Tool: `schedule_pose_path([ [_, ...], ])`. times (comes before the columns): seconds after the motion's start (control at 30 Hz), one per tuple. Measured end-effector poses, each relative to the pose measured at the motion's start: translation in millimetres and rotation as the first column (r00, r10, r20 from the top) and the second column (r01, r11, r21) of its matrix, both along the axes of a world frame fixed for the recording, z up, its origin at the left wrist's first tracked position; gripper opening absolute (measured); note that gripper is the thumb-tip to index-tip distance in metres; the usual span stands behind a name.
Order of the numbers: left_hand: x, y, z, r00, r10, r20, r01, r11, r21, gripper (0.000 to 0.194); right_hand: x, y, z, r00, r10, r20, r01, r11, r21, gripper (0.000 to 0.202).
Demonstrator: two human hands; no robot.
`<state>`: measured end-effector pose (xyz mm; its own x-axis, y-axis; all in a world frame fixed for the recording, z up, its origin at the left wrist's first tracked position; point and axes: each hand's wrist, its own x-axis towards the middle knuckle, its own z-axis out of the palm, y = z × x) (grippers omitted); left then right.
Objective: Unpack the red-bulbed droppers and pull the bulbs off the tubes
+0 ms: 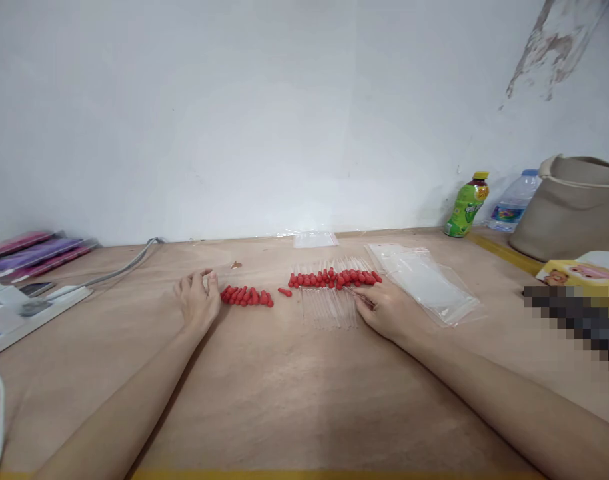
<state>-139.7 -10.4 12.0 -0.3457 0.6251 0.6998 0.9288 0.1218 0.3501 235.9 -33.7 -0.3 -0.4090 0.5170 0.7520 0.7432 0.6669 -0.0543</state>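
A row of thin glass droppers with red rubber bulbs [311, 279] lies on the wooden table, their clear stems [329, 310] pointing both toward me and toward the wall. At the right end of this row, my right hand [387, 307] has its fingers curled in on some dropper stems. How many it grips is hidden. To the left is a shorter line of loose red bulbs [244, 296]. My left hand [199, 297] rests beside its left end, fingers apart and slightly bent, holding nothing. One single red bulb [285, 292] lies between the two groups.
Clear plastic bags [429, 280] lie right of the droppers, another bag [314, 239] by the wall. A green bottle [465, 207], a water bottle [514, 203] and a beige bag [569, 213] stand back right. At left are a power strip [59, 307] and purple packets [44, 253].
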Motion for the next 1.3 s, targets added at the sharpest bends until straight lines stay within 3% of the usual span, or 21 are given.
schedule_pose_path([
  [0.13,34,-13,13.2,0.995,-0.022,-0.099,0.026,0.999,0.042,0.033,-8,-8,11.2,0.988,-0.038,0.149,0.044,0.998,-0.034,0.021],
  [0.3,85,-12,31.5,0.934,-0.301,-0.194,0.249,0.934,-0.255,0.024,-12,-20,19.3,0.980,-0.069,0.189,0.090,0.991,-0.104,0.024],
  [0.43,115,9,37.3,0.940,-0.297,-0.169,0.183,0.856,-0.484,0.034,-10,-26,22.8,0.975,-0.030,0.219,0.070,0.981,-0.179,0.027],
  [0.53,130,25,36.8,0.949,-0.264,-0.175,0.126,0.821,-0.556,0.041,-8,-26,18.1,0.985,-0.019,0.169,0.052,0.980,-0.191,0.031],
  [0.63,138,34,33.4,0.953,-0.253,-0.169,0.115,0.813,-0.571,0.044,-8,-22,5.5,0.984,-0.159,0.078,0.169,0.972,-0.161,0.033],
  [0.77,140,40,28.0,0.957,-0.245,-0.157,0.116,0.816,-0.566,0.035,-12,-22,-5.2,0.949,-0.313,0.049,0.317,0.939,-0.134,0.040],
  [0.93,136,40,28.4,0.966,-0.232,-0.115,0.138,0.839,-0.526,0.030,-19,-34,8.6,0.956,-0.253,0.151,0.273,0.953,-0.129,0.038],
  [1.07,130,23,35.7,0.961,-0.260,-0.098,0.192,0.876,-0.442,0.029,-21,-37,14.0,0.963,-0.192,0.189,0.228,0.955,-0.189,0.024],
  [1.17,124,0,34.4,0.916,-0.381,-0.127,0.329,0.893,-0.306,0.027,-20,-35,16.3,0.969,-0.115,0.220,0.163,0.963,-0.216,0.022],
  [1.3,113,-28,12.8,0.734,-0.638,-0.232,0.627,0.768,-0.127,0.021,-16,-33,24.7,0.962,-0.060,0.266,0.127,0.963,-0.239,0.022],
])
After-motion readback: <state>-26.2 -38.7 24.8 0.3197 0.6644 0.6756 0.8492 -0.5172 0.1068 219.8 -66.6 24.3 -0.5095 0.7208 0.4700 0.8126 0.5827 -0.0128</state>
